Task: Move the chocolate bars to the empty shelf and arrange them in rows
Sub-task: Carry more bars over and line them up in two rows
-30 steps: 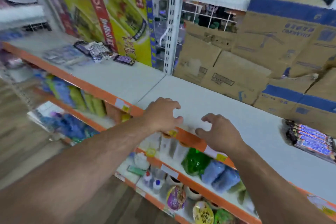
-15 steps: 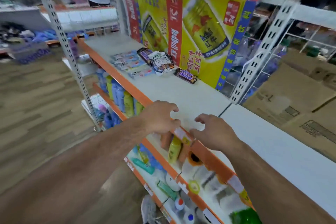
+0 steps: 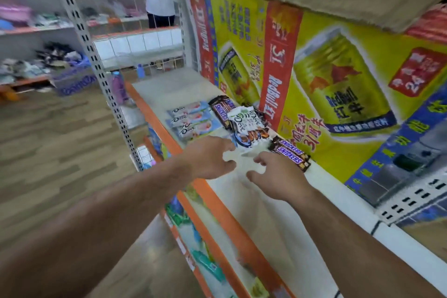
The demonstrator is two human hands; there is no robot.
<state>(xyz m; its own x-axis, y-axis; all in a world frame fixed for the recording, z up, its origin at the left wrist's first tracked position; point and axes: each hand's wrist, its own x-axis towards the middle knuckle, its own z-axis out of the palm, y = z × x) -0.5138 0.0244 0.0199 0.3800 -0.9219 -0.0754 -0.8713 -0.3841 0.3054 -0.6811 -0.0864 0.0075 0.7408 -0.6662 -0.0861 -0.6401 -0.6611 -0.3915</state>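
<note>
The Snickers pair (image 3: 290, 153) looks to me like the nearest pick. It lies just beyond my right hand (image 3: 278, 176), off the fingertips toward the poster (image 3: 338, 80), and its long axis runs along the back of the shelf (image 3: 278, 230). My left hand (image 3: 208, 157) is at the near corner of the white Dove pack (image 3: 249, 126); I cannot tell whether it touches. The pale Dove bars (image 3: 191, 118) lie further left. Both hands are half-curled, holding nothing.

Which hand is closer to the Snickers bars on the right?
Right. The right hand is just in front of the Snickers bars; the left hand, farther to their left.
</note>
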